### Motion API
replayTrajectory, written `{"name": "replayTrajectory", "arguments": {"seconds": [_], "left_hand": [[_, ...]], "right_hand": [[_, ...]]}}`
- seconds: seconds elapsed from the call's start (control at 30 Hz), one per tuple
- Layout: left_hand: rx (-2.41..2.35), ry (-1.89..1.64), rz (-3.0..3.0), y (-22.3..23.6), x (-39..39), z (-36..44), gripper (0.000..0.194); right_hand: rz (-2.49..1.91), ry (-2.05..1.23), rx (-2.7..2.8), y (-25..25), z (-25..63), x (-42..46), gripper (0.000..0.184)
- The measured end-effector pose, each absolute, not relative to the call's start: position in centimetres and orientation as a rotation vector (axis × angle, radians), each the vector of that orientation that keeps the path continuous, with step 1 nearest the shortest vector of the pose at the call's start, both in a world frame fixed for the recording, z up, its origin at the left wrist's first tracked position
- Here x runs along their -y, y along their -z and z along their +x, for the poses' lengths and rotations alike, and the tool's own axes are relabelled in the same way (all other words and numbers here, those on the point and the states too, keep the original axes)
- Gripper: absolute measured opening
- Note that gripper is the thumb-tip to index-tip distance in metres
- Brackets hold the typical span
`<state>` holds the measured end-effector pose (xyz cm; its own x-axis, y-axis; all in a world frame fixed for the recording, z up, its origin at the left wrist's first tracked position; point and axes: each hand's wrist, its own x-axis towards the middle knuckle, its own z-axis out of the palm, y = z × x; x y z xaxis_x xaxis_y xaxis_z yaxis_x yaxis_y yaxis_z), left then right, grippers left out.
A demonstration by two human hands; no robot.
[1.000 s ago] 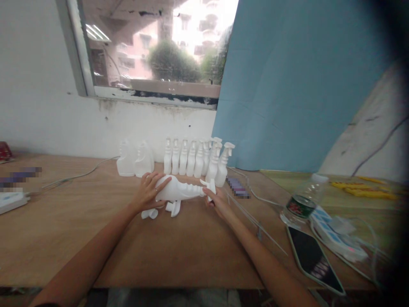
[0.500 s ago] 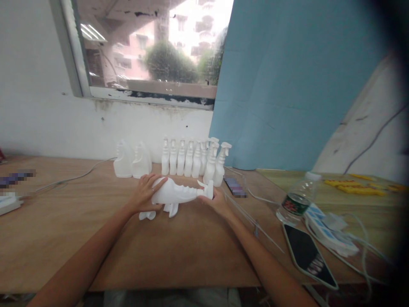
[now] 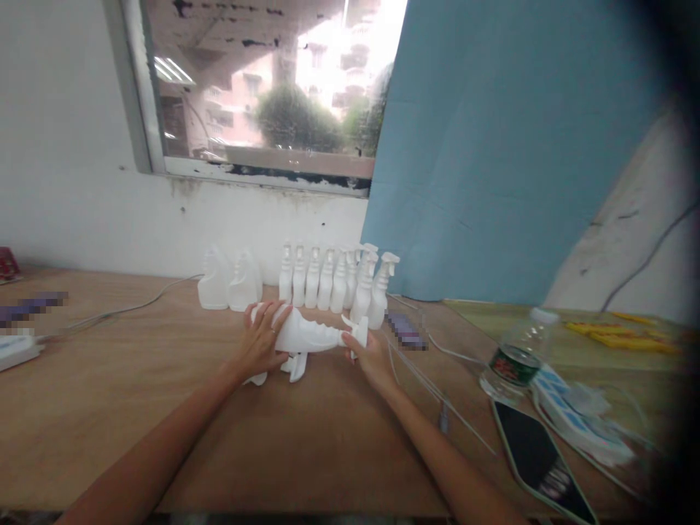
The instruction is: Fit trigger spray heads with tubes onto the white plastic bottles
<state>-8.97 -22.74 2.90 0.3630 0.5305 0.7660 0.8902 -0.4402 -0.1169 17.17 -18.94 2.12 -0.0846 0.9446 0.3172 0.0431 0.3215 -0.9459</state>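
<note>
A white spray bottle [image 3: 309,332] lies sideways in the air between my two hands, its trigger head pointing right. My left hand [image 3: 264,339] wraps round the bottle's base end. At the neck and trigger head, my right hand [image 3: 367,357] grips with thumb and fingers. Below the bottle, a loose white trigger head [image 3: 296,367] rests on the wooden table [image 3: 306,452]. Another small white piece [image 3: 257,379] shows partly under my left hand. Beyond my hands stands a row of white spray bottles [image 3: 327,281], with trigger heads on at least the nearer right ones.
Translucent white jugs [image 3: 213,281] stand by the wall, left of the row. To the right are a water bottle [image 3: 514,361], a phone [image 3: 541,459], a power strip [image 3: 580,419] and thin cables [image 3: 432,383]. A purple packet-like item [image 3: 405,330] lies behind my right hand.
The view has shifted a little, so everything sits slightly lower. My left hand reaches further round the bottle's body, and my right thumb now lies across the neck.
</note>
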Motion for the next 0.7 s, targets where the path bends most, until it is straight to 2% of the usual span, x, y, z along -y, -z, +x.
{"name": "replayTrajectory", "arguments": {"seconds": [0.17,0.33,0.53,0.7], "left_hand": [[1.132,0.668,-2.139,-3.2,23.9,-6.7,0.082],[1.165,0.477,-2.248,-2.7,24.1,-5.9,0.082],[1.142,0.469,-2.268,-2.7,24.0,-6.2,0.078],[0.999,0.533,-2.183,-2.0,23.6,-6.8,0.061]], "right_hand": [[-0.887,-1.070,1.542,-0.8,14.8,20.0,0.039],[-0.872,-0.957,1.703,0.6,14.3,20.9,0.033],[-0.871,-0.853,1.797,0.7,14.5,21.2,0.037],[-0.821,-0.824,1.823,0.8,14.5,21.4,0.035]]}}
